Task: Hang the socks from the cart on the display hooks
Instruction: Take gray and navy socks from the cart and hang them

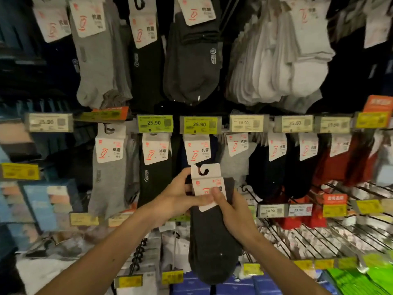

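While grey ankle socks hang at left, a person's left hand and right hand pinch the white card header of a dark grey sock pack, fingers clamped on it. It is held upright, not yet on a hook, just below a hanging card marked 抗菌. Green price tags above read 25.90. Further right, a tag reads 14.90 beside long wire hooks with open room between them.
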